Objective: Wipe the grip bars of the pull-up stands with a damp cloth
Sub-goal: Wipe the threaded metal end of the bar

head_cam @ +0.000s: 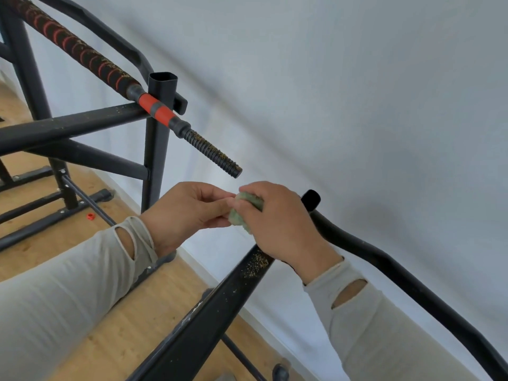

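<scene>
Listing by size, largest first:
Wall: pale wall [357,92] fills the upper right of the frame.
Floor: wooden floor [90,320] runs along the lower left, with a small red piece [90,216] lying on it at left centre.
Far stand: black frame [155,138] in the upper left; its grip bar [82,53], wrapped black and red, slopes down to a threaded end [213,154] near centre.
Near stand: black rail [220,306] rises from the bottom centre, beside a curved handle [384,265] at right.
Left hand [187,213]: fingers curled, fingertips pinching the cloth's edge.
Right hand [277,224]: fingers curled over the cloth, holding it just above the near rail.
Cloth [242,213]: green wad between both hands, centre frame.
Progress: early, by my judgement; yellowish specks [254,264] cover both the rail and the grip bar, so wiping is largely left.
Unclear: most of the cloth is hidden by fingers; dampness cannot be told; both stands are cut off by the frame edges.
</scene>
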Action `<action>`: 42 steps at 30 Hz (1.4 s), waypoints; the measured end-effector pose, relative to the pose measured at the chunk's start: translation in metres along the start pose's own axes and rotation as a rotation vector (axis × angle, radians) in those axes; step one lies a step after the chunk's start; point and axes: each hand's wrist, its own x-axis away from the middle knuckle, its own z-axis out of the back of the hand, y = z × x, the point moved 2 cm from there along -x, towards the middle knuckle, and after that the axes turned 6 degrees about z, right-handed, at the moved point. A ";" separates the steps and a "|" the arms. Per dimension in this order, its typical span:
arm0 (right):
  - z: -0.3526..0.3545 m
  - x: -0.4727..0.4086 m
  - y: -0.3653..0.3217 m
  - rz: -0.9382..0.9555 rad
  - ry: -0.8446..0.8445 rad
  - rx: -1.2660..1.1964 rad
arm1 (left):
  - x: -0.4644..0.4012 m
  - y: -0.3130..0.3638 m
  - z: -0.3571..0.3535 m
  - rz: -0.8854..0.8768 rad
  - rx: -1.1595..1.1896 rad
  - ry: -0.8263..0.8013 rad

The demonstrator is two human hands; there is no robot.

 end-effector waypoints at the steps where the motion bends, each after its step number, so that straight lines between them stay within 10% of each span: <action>1: 0.002 0.004 0.003 0.002 -0.021 -0.044 | 0.001 0.001 0.000 -0.006 -0.003 0.011; 16: 0.051 0.056 0.024 0.058 -0.269 0.560 | 0.010 0.008 0.005 0.020 -0.258 -0.011; 31: -0.006 -0.010 0.002 0.070 -0.086 0.030 | 0.013 0.003 0.009 0.008 -0.168 -0.059; 42: 0.056 0.051 0.018 0.011 -0.374 0.443 | 0.008 -0.004 0.003 -0.005 -0.200 -0.087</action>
